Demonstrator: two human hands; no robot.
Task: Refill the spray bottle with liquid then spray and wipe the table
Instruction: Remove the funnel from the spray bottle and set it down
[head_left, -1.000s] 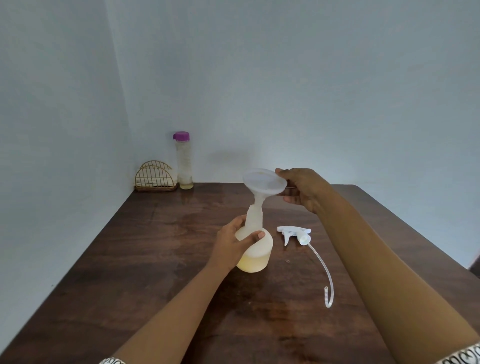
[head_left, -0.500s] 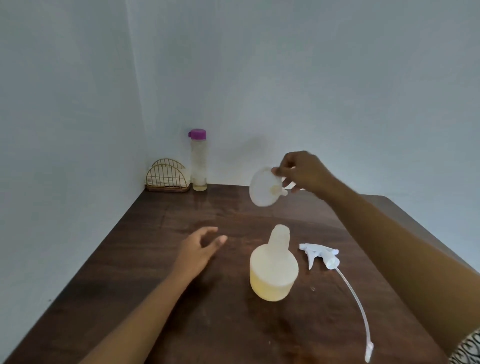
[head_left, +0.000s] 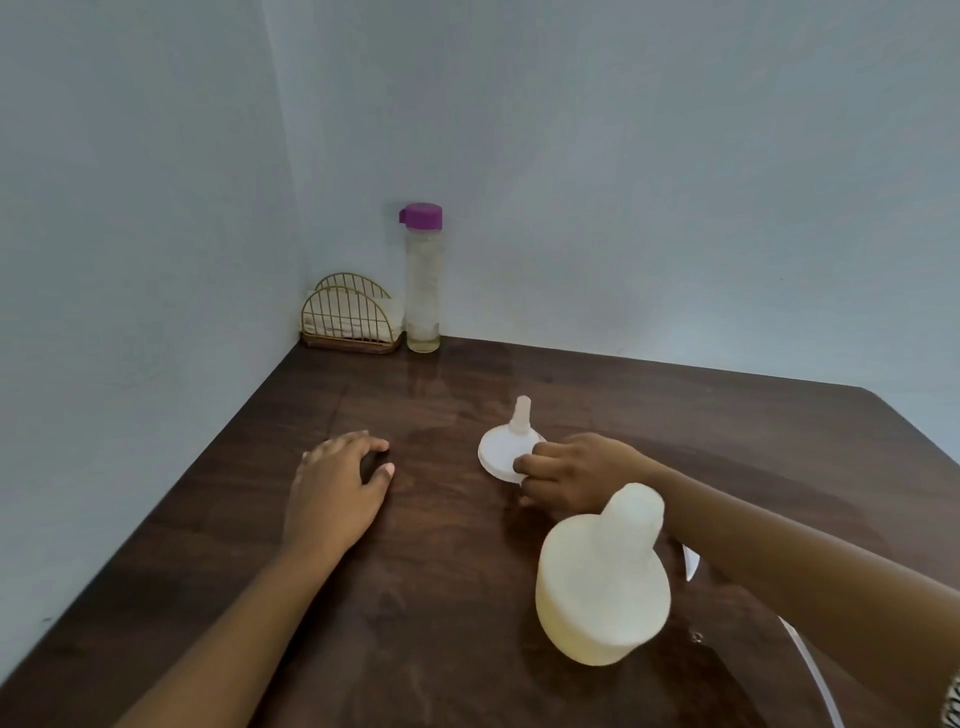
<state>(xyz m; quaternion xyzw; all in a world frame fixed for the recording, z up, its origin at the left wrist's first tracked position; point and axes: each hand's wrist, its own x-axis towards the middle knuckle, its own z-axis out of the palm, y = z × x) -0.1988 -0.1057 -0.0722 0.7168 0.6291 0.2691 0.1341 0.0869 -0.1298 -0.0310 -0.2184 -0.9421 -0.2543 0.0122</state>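
Counts: two hands, one spray bottle, one funnel, one tall bottle, one wire holder, one dip tube.

Spray bottle (head_left: 602, 587): one, squat translucent body, pale yellowish liquid inside, neck open with no trigger head on it, standing upright on the near right part of the table (head_left: 441, 649).

Funnel (head_left: 506, 447): one, white, turned upside down with wide rim toward the table and spout pointing up, just beyond the spray bottle.

Right hand (head_left: 576, 473): fingers curled, pinching the funnel's rim at its near right edge. Forearm passes behind the spray bottle's neck.

Left hand (head_left: 337, 493): open, palm down, fingers loosely spread, flat on the table, holding nothing, well left of the funnel.

Dip tube (head_left: 815, 670): one thin clear tube at the near right edge, mostly cut off; a small white piece shows beside the right forearm, can't tell what it is.

Tall bottle (head_left: 423, 280): one, clear, purple cap, a little yellowish liquid at the bottom, far corner by the wall.

Wire holder (head_left: 350, 317): one, gold, arched, white folded material inside, touching or just left of the tall bottle.

Surface: dark brown wood-grain table, glossy, faint wet-looking sheen around the middle. Room: plain pale blue-grey walls meeting in a corner at far left.
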